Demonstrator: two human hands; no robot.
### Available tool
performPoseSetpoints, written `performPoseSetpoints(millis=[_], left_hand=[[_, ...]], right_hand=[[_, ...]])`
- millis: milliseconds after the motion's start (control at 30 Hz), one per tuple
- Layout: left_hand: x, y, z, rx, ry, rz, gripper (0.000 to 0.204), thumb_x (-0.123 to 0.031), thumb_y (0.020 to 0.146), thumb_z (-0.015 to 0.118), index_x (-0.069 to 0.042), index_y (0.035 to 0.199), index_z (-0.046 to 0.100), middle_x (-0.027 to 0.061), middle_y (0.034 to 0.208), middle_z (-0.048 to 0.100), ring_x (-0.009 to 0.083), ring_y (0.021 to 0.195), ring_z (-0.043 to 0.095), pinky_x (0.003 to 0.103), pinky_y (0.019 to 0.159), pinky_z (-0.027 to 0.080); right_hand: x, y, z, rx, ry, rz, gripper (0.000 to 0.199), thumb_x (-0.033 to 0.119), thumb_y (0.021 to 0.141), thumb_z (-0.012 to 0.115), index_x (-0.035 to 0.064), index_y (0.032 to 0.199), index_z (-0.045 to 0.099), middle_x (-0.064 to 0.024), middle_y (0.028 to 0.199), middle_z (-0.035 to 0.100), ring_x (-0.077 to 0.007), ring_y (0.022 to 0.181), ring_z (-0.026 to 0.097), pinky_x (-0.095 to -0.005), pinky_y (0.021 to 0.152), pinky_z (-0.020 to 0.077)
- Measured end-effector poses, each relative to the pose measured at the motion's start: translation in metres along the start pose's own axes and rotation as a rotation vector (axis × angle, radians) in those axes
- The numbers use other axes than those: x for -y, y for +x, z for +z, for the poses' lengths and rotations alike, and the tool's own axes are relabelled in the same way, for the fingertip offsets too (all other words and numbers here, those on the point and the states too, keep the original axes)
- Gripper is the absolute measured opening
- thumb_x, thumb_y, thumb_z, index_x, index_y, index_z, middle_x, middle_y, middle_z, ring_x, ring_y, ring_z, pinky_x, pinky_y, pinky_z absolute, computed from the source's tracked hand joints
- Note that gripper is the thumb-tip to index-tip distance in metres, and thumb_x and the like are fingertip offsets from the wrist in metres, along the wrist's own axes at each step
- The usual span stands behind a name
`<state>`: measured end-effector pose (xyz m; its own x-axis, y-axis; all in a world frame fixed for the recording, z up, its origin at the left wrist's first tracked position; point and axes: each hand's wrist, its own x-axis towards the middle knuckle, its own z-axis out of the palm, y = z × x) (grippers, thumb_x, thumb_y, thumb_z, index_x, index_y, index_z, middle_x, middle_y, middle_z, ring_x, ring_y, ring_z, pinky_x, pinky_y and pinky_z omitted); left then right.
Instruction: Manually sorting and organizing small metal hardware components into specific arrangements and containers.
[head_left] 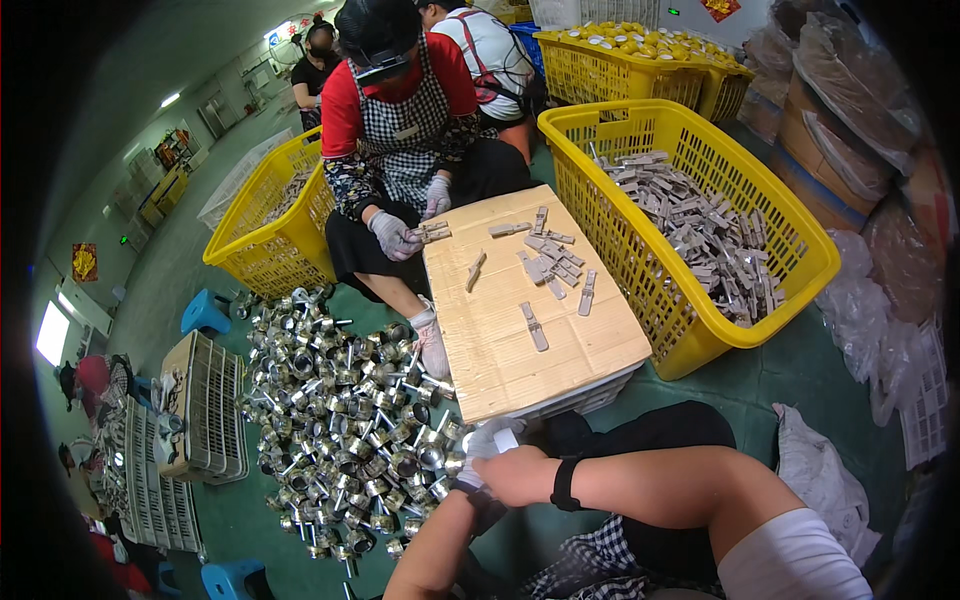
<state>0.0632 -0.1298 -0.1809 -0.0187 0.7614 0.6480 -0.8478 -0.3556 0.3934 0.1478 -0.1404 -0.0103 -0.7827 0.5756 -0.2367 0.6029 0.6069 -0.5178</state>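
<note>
Small white part (505,440), pinched in my right hand (515,472) at the near edge of the cardboard-topped table (500,340).
My left hand (478,492) closes beneath it; what it holds, I cannot tell. A loose pinch could drop the part into the heap of shiny metal fittings (350,420) just beside.

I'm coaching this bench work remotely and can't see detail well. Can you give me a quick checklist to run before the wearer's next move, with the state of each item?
1. Part in hand: left hand and right hand meet over a small shiny part; grip cannot tell.
2. Supply within reach: pile of metal cylinders lies beside the hands; ok.
3. Work surface: cardboard board has bare space near the wearer; ok.
4. Flat metal pieces on the board: ok.
5. Co-worker's gloved hands keep to the far edge: ok.
</note>
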Motion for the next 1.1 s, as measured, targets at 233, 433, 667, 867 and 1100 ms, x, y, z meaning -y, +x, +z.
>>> performPoseSetpoints(millis=[233, 433, 667, 867, 1100], left_hand=[[-0.007, 0.001, -0.002, -0.206, 0.035, -0.225, 0.014, 0.0, 0.08, 0.048, 0.002, 0.088, 0.059, 0.0116, 0.089, 0.061, 0.0172, 0.081, 0.058, 0.027, 0.075, 0.049], [-0.023, 0.022, -0.006, -0.435, 0.177, -0.605, 0.013, 0.0, 0.081, 0.048, 0.002, 0.088, 0.059, 0.0115, 0.089, 0.061, 0.0172, 0.081, 0.059, 0.027, 0.074, 0.049], [-0.035, 0.036, -0.01, -0.662, 0.322, -0.986, 0.013, -0.001, 0.081, 0.048, 0.003, 0.088, 0.059, 0.0114, 0.088, 0.061, 0.0172, 0.08, 0.059, 0.026, 0.073, 0.049], [-0.036, 0.035, -0.012, -0.624, 0.373, -1.003, 0.014, -0.001, 0.082, 0.048, 0.002, 0.089, 0.059, 0.011, 0.089, 0.061, 0.0169, 0.081, 0.058, 0.027, 0.073, 0.049], [-0.037, 0.034, -0.012, -0.575, 0.404, -0.992, 0.014, -0.001, 0.082, 0.047, 0.001, 0.091, 0.058, 0.0098, 0.09, 0.061, 0.016, 0.081, 0.058, 0.026, 0.073, 0.048]], right_hand=[[0.008, -0.002, -0.014, 0.108, -0.01, 0.032, 0.032, 0.011, 0.075, 0.053, 0.0009, 0.106, 0.047, -0.0167, 0.087, 0.062, -0.0316, 0.079, 0.062, -0.0416, 0.064, 0.0491], [0.007, -0.002, -0.013, 0.098, -0.008, 0.035, 0.032, 0.012, 0.075, 0.053, 0.0009, 0.105, 0.047, -0.0165, 0.085, 0.062, -0.0317, 0.078, 0.062, -0.0421, 0.063, 0.0492], [0.006, -0.002, -0.011, 0.071, -0.006, 0.027, 0.033, 0.012, 0.075, 0.053, 0.0009, 0.105, 0.047, -0.0166, 0.085, 0.063, -0.0317, 0.077, 0.062, -0.0421, 0.063, 0.0492], [0.006, -0.001, -0.009, 0.071, -0.008, 0.017, 0.033, 0.012, 0.075, 0.054, 0.0007, 0.106, 0.047, -0.0166, 0.085, 0.062, -0.0317, 0.077, 0.062, -0.042, 0.062, 0.0492], [0.007, -0.002, -0.009, 0.07, -0.014, 0.015, 0.034, 0.013, 0.075, 0.054, 0.0006, 0.106, 0.047, -0.0164, 0.085, 0.063, -0.0315, 0.078, 0.062, -0.0418, 0.062, 0.0492]])
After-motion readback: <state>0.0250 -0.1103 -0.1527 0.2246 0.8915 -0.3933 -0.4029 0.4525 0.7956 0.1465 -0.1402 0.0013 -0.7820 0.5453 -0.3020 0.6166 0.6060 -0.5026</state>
